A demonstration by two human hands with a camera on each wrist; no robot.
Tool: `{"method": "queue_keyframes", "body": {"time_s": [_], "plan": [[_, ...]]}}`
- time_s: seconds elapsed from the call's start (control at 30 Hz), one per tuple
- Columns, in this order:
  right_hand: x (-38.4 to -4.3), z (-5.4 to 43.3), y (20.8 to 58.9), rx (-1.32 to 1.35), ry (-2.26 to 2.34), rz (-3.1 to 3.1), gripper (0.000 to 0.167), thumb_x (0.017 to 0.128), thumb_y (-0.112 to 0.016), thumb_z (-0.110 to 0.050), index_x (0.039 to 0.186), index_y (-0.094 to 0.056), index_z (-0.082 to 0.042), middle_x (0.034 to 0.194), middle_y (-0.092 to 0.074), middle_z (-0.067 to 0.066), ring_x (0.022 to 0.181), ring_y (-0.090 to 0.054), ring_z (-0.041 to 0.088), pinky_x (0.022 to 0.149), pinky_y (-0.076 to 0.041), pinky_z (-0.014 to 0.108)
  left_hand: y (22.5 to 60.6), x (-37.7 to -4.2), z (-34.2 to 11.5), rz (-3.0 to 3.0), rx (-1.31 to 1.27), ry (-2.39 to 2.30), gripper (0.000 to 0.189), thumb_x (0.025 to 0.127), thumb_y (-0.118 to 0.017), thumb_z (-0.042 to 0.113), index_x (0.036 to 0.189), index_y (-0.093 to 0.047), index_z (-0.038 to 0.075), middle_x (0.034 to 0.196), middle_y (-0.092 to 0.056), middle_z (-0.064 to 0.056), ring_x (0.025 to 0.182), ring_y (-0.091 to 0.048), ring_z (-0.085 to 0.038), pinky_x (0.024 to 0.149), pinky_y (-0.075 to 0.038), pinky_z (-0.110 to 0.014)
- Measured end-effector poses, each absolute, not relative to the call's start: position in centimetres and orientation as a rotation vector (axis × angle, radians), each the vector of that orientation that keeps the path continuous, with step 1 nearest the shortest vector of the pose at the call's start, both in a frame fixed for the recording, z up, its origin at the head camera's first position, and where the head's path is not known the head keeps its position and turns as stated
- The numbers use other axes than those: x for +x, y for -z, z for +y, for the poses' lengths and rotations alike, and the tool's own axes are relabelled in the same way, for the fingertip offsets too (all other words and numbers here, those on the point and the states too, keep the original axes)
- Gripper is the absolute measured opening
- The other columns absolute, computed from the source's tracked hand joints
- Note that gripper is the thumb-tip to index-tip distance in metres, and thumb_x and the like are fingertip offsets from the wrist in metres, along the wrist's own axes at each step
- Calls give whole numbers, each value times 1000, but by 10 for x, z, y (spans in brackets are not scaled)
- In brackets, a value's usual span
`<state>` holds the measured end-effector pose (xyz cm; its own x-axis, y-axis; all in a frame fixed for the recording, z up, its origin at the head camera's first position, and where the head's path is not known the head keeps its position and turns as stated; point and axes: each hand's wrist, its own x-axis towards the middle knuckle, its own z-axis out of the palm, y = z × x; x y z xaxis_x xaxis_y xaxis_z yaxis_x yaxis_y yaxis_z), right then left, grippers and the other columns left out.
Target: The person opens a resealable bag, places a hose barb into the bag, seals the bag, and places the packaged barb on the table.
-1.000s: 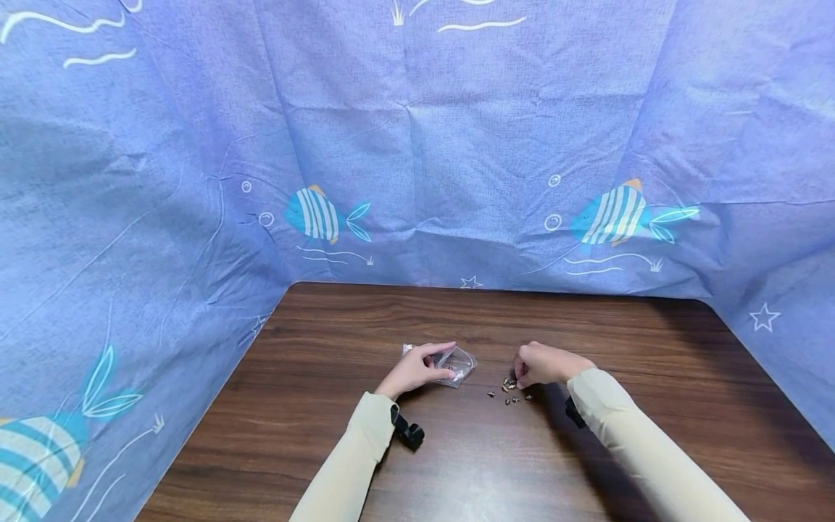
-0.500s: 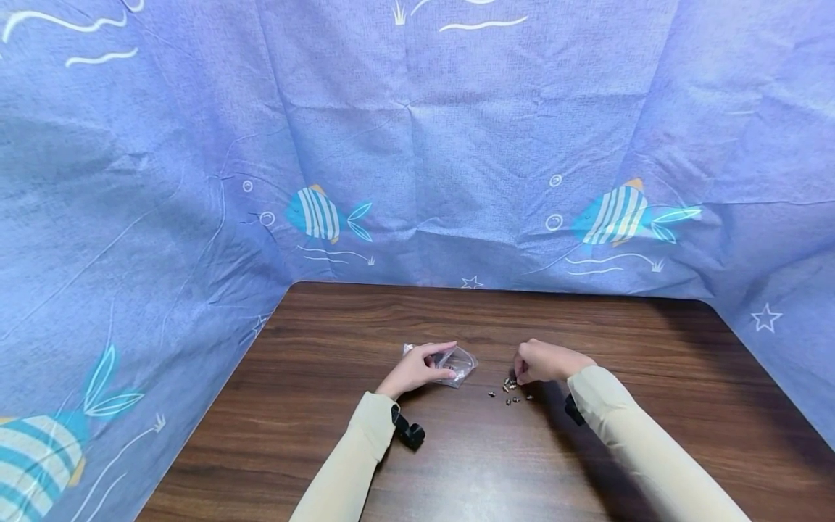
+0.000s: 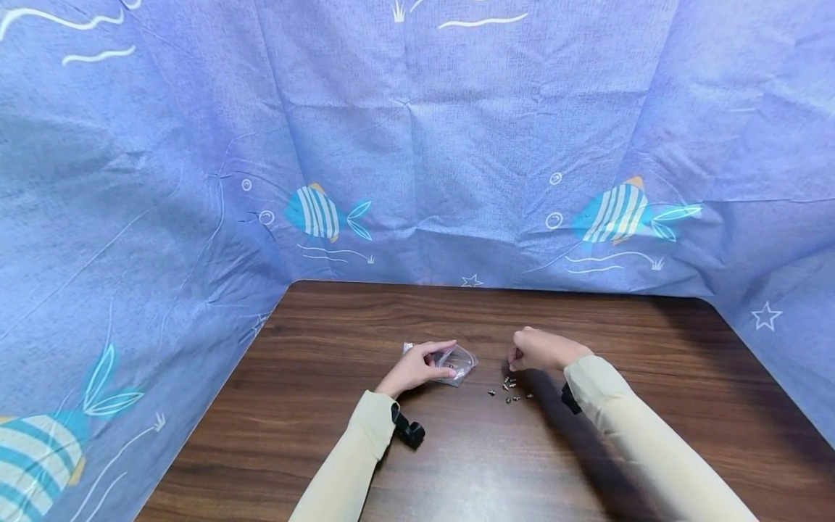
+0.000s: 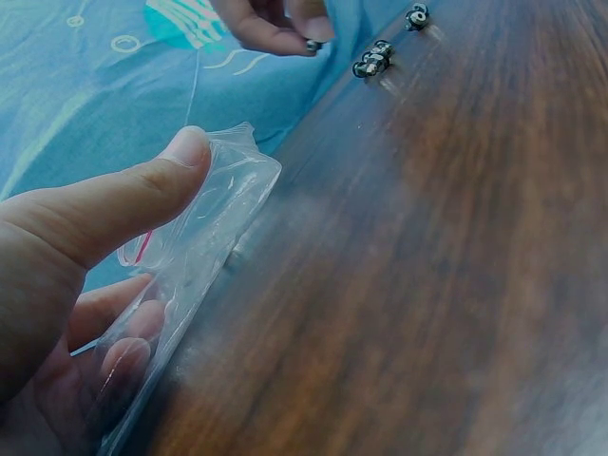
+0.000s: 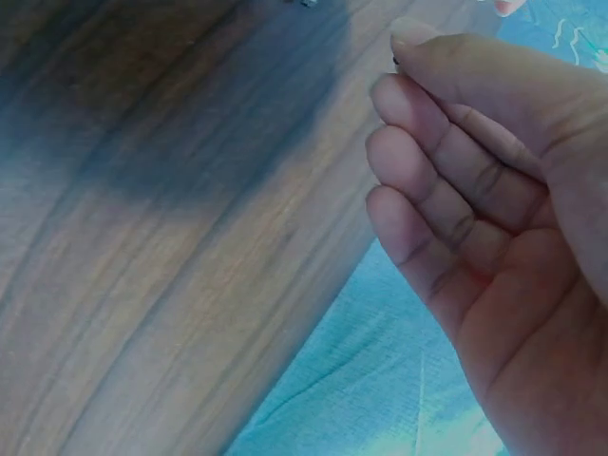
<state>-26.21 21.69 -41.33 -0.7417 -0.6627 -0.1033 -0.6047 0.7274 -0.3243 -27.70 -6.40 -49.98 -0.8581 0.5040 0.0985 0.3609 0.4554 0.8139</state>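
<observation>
My left hand (image 3: 416, 368) holds a small clear plastic bag (image 3: 464, 362), its thumb and fingers spread at the mouth so that it gapes. In the left wrist view the bag (image 4: 235, 190) shows a red line near its edge, and curled fingers lie behind the film. My right hand (image 3: 540, 349) pinches a small dark-and-silver, bead-like metal piece (image 4: 314, 46) between thumb and index finger, slightly above the table. In the right wrist view the fingertips mostly hide it. Several similar shiny pieces (image 3: 509, 386) lie loose on the table below that hand, to the right of the bag.
The brown wood-grain table (image 3: 339, 319) carries the bag and the loose pieces. A blue fish-print cloth (image 3: 417, 145) hangs behind it and along its sides. Black camera straps (image 3: 409, 433) sit at the wrists.
My right hand has risen from the loose pieces and shifted slightly left and away from me, with one piece in its fingertips. The left hand and bag have stayed put.
</observation>
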Motion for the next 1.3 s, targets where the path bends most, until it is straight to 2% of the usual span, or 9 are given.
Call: {"method": "queue_keyframes", "body": {"time_s": [0.13, 0.33, 0.5, 0.9, 1.3], "plan": [[-265, 213, 410, -1073, 422, 2715, 9, 82, -71, -6, 73, -73, -9, 62, -62, -7, 53, -40, -2, 53, -41, 18, 498, -276, -64, 2539, 737, -1358, 59, 79, -79, 30, 134, -59, 24, 85, -58, -1, 63, -43, -5, 56, -37, -18], [-268, 204, 404, -1146, 423, 2733, 8, 81, -72, -6, 74, -72, -8, 65, -65, -6, 56, -43, -3, 55, -43, 19, 498, -277, -64, 2544, 734, -1357, 58, 79, -79, 30, 133, -59, 24, 75, -51, 2, 62, -43, -6, 55, -37, -19], [-269, 196, 400, -1181, 416, 2741, 7, 82, -72, -8, 75, -72, -9, 69, -68, -4, 58, -49, -3, 57, -46, 19, 499, -277, -63, 2549, 744, -1358, 58, 79, -79, 29, 133, -60, 22, 74, -50, 3, 62, -43, -6, 55, -37, -20], [-273, 180, 401, -1206, 454, 2768, 6, 83, -72, -10, 77, -72, -10, 71, -69, 0, 58, -50, -3, 58, -46, 18, 498, -277, -64, 2557, 758, -1356, 58, 79, -79, 29, 133, -60, 22, 73, -50, 3, 61, -43, -5, 55, -37, -20], [-275, 167, 401, -1240, 460, 2791, 8, 83, -73, -10, 75, -69, -10, 69, -64, -5, 60, -49, -1, 59, -45, 19, 499, -276, -63, 2538, 755, -1369, 58, 79, -79, 29, 134, -59, 20, 77, -54, 1, 61, -43, -6, 54, -37, -20]]}}
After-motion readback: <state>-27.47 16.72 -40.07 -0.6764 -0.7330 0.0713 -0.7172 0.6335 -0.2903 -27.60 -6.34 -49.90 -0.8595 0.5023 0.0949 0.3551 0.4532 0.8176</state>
